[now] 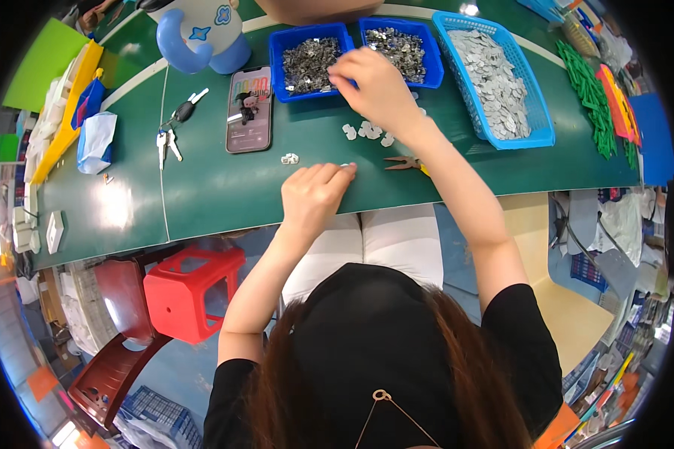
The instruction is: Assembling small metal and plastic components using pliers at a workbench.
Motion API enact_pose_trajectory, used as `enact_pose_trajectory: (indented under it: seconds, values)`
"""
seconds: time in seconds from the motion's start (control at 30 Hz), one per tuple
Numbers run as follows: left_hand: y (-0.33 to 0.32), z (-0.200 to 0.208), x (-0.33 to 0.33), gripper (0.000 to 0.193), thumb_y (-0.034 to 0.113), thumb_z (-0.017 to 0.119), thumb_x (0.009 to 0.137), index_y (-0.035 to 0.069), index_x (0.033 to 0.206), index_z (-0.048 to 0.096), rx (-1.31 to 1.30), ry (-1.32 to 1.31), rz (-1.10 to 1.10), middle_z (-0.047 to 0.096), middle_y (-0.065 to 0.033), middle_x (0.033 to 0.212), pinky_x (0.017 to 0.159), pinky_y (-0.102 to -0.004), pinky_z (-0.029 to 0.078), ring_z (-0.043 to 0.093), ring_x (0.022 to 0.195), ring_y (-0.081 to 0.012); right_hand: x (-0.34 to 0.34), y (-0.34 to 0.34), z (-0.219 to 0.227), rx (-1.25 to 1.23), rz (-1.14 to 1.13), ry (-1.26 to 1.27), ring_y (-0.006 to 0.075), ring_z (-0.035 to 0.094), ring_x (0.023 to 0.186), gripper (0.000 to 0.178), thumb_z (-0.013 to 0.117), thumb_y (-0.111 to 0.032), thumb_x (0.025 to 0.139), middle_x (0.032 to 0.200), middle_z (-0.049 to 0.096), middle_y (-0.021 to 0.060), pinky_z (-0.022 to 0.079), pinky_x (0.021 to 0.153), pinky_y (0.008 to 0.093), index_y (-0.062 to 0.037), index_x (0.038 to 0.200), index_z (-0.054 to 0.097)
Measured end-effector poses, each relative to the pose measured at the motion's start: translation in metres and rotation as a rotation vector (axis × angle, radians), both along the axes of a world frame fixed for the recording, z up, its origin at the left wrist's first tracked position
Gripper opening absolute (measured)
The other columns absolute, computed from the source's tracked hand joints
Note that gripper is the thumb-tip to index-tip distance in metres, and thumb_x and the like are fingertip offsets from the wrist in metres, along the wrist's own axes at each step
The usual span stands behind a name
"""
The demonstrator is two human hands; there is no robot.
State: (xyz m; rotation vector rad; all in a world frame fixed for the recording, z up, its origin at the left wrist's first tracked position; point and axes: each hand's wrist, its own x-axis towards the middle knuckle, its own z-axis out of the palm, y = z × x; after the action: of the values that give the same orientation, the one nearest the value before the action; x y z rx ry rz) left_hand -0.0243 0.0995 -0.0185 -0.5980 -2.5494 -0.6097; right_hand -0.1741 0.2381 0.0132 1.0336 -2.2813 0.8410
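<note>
My left hand (pixel 314 196) rests near the table's front edge, its fingers closed on a small whitish piece that barely shows at the fingertips. My right hand (pixel 374 88) is over the right side of a blue bin (pixel 275 63) heaped with small metal parts (pixel 309 66). Its fingers are pinched together, and whatever they hold is hidden. A second blue bin (pixel 436 66) of similar metal parts (pixel 401 54) stands beside it, partly behind the right hand. Several small white pieces (pixel 369 130) lie below the right hand, with another white piece (pixel 290 159) near the left. Pliers (pixel 403 163) lie between my arms.
A light-blue basket (pixel 544 135) of flat whitish pieces (pixel 493 86) stands at right, with green strips (pixel 588 93) beyond. At left are a phone (pixel 249 127), keys (pixel 168 146), a blue-handled mug (pixel 202 37) and a tissue pack (pixel 97 142). A red stool (pixel 191 299) stands below the table.
</note>
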Motion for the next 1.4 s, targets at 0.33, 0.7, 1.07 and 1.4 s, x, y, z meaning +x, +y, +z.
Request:
enact_pose_trajectory:
  seconds: [0.33,0.7,1.07,1.4]
  values:
    - [-0.01,-0.001,-0.004,0.022,0.006,0.07,0.072,0.004,0.093,0.067,0.111,-0.069,-0.163,0.063,-0.0069,0.098,0.074,-0.0338,0.048,0.059,0.087,-0.0239,-0.036,-0.028,0.006,0.503,-0.145,-0.104,0.0214,0.054,0.099,0.018,0.067,-0.014,0.074,0.096,0.06,0.0029,0.038,0.084,0.0382,-0.0091,0.092,0.07]
    - [-0.011,0.008,0.002,0.023,0.008,0.071,0.072,0.003,0.094,0.067,0.223,-0.255,-0.09,0.058,-0.0073,0.087,0.071,-0.0349,0.047,0.055,0.08,-0.0252,-0.047,-0.029,-0.002,0.492,-0.079,0.044,0.0191,0.056,0.092,0.008,0.064,-0.015,0.076,0.083,0.061,0.0002,0.037,0.079,0.0369,-0.0127,0.083,0.068]
    - [-0.011,0.004,0.005,0.021,0.006,0.069,0.073,0.003,0.094,0.066,0.27,-0.262,-0.074,0.056,-0.0075,0.086,0.07,-0.0347,0.046,0.054,0.079,-0.0243,-0.053,-0.028,-0.006,0.381,0.181,0.033,0.0172,0.055,0.09,0.009,0.066,-0.016,0.076,0.083,0.06,-0.0023,0.031,0.085,0.0336,-0.0128,0.085,0.066]
    - [-0.012,0.003,0.005,0.022,0.006,0.07,0.073,0.004,0.094,0.067,0.32,-0.264,-0.071,0.057,-0.0074,0.086,0.069,-0.0342,0.046,0.055,0.079,-0.0251,-0.06,-0.028,-0.002,0.412,0.153,-0.098,0.0194,0.055,0.091,0.008,0.065,-0.015,0.077,0.083,0.059,0.0011,0.034,0.085,0.0355,-0.0118,0.084,0.064]
